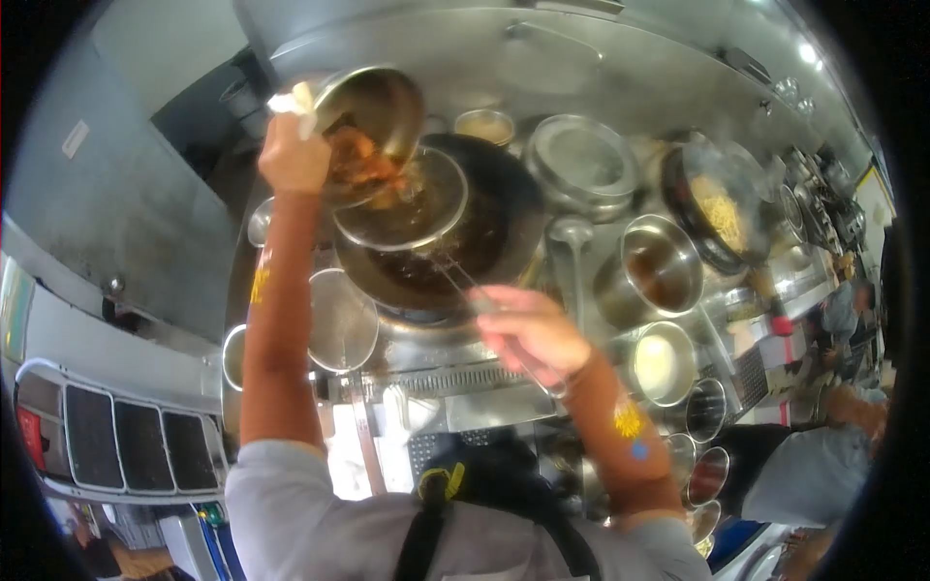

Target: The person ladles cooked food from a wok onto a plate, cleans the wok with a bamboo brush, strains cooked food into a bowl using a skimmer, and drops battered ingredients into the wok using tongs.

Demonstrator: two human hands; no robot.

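Food (363,167) in orange-brown pieces was sliding out of a tilted metal bowl (378,111) into a round strainer (402,208), which hung just above the big dark wok (455,232). The left hand (294,155) was above and to the left of the wok, with its fingers closed around the rim of the bowl through a white cloth (295,102). The right hand (528,329) was on the near side of the wok, with its fingers closed around the long thin handle of the strainer. Dark liquid lay in the bottom of the wok, under the strainer.

Right of the wok stood a ladle (572,237) and a deep steel pot (659,266) with brown liquid. Farther right of the wok, a second pan (722,208) held yellow noodles. Behind the wok were a small bowl (484,124) and a stack of metal plates (581,160). Near the wok's left front lay a flat round lid (341,321). A bowl with pale content (661,363) stood to the wok's right front. Another person in a grey shirt (794,470) was far right of the wok.
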